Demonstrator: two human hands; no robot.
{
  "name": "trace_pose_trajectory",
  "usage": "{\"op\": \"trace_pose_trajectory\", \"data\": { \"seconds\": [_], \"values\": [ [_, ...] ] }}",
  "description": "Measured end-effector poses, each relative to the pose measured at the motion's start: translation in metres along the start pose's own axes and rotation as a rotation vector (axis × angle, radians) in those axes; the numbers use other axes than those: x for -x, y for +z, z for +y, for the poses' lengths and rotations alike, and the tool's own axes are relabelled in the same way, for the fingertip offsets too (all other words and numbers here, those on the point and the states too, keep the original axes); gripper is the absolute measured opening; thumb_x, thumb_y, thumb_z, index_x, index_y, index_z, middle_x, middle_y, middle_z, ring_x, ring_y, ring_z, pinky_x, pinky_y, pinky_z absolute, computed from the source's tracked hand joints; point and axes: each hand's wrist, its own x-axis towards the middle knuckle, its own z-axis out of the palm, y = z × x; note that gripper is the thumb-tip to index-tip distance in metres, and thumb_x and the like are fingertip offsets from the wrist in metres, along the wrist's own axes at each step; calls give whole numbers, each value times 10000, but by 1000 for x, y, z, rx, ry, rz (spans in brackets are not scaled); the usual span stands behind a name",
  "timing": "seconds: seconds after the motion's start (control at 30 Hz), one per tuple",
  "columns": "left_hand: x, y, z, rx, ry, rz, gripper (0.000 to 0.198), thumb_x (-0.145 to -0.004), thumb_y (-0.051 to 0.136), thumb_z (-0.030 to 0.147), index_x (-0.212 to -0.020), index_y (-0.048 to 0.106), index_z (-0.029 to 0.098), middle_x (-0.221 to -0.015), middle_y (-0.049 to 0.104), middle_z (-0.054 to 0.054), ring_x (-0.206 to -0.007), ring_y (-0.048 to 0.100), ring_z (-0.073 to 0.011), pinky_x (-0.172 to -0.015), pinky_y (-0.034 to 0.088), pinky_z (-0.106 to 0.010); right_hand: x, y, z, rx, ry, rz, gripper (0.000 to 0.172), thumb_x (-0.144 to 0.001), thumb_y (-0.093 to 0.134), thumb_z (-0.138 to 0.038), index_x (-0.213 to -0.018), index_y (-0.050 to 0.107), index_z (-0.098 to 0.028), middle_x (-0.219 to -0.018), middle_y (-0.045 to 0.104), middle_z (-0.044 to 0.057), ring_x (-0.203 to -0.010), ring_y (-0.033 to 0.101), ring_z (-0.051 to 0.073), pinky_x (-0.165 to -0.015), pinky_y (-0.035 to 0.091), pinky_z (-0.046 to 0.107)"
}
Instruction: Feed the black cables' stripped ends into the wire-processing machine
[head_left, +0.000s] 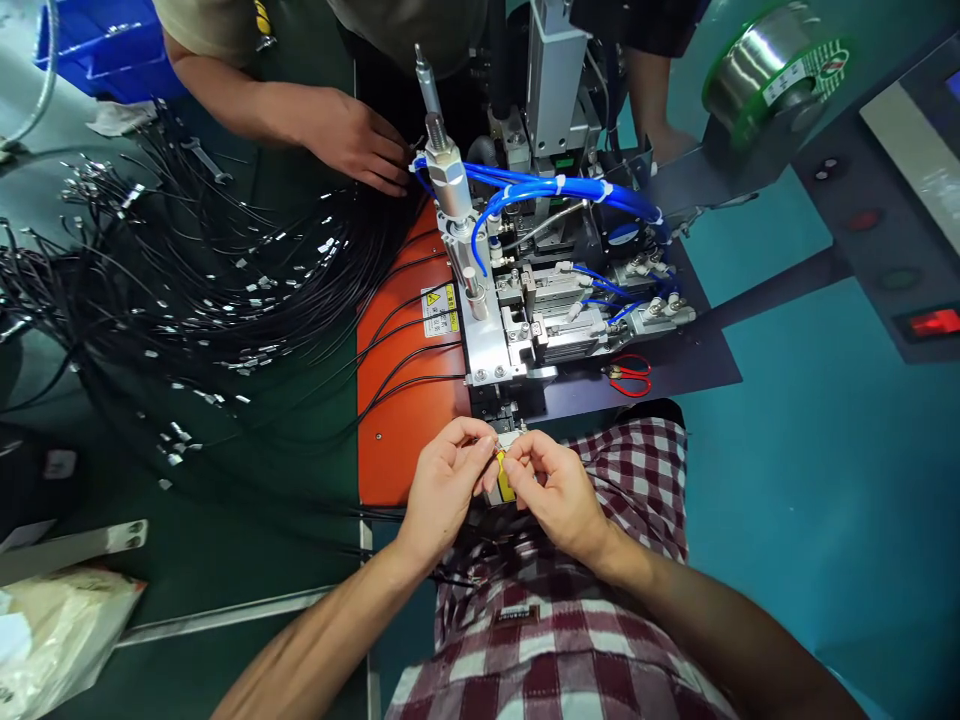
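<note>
Work looks midway: a few black cables (414, 382) already reach the machine (489, 345) across the orange plate (409, 445), many lie loose at left, and the left hand (448, 485) and right hand (561, 495) meet over the near yellow-marked block (505, 486), whether grasping anything I cannot tell.

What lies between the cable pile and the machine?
In the head view, an orange plate with a warning label, crossed by several black cables reaching the machine.
</note>
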Motion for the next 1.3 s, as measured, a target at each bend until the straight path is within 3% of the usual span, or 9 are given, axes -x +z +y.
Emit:
{"op": "trace_pose_trajectory", "data": {
  "seconds": [0.17,0.3,0.5,0.67,0.83,0.97,1.1,1.3],
  "values": [
    [-2,-1,-1,37,-11,-23,211,-838,639,364,-846,557,170,-652,484,46,-487,374,-47,-471,288,-196,-3,2,-3,-67,5,-25,141,-921,529,-288,-815,540,-197,-690,649,1,-564,529,107,-550,455,232],
    [-3,-2,2,34,-31,-42,270,-796,689,347,-983,580,184,-751,528,33,-509,425,-46,-483,321,-192,-3,1,-5,-45,-13,-18,128,-920,531,-270,-816,544,-196,-670,635,-12,-557,536,104,-557,454,230],
    [-1,-4,4,-80,-64,-48,206,-803,684,339,-815,598,152,-539,512,44,-479,449,-69,-488,336,-190,-1,-2,-6,47,-42,-8,128,-923,521,-261,-819,550,-192,-719,653,5,-600,549,110,-582,452,230],
    [3,0,3,-34,-33,19,188,-797,693,318,-807,613,148,-546,484,54,-475,394,-47,-468,282,-175,0,-1,-3,111,-39,47,140,-899,550,-274,-789,542,-189,-665,589,-17,-542,501,94,-530,418,214],
    [1,1,0,55,-57,45,208,-781,711,318,-789,618,133,-541,457,61,-489,351,-34,-478,265,-162,-1,8,1,-26,23,45,174,-905,546,-314,-787,553,-186,-634,582,-26,-507,503,85,-507,421,205],
    [-1,0,-1,62,-69,42,222,-773,721,323,-792,614,129,-497,427,74,-462,316,-28,-456,230,-157,-5,-4,-1,14,29,43,141,-852,624,-319,-864,625,-179,-663,601,-13,-551,534,100,-496,413,206],
    [0,1,-1,74,-61,15,205,-787,712,319,-809,614,139,-510,457,69,-462,356,-27,-467,280,-147,-8,-18,-6,42,22,78,163,-842,631,-327,-892,647,-172,-683,598,-5,-558,523,101,-508,409,217],
    [0,1,-2,30,-28,22,209,-779,717,316,-814,613,138,-575,515,53,-474,383,-23,-459,294,-139,-10,-14,-11,28,3,68,133,-816,652,-296,-826,636,-164,-651,577,-13,-547,507,97,-501,372,221]
  ]
}}
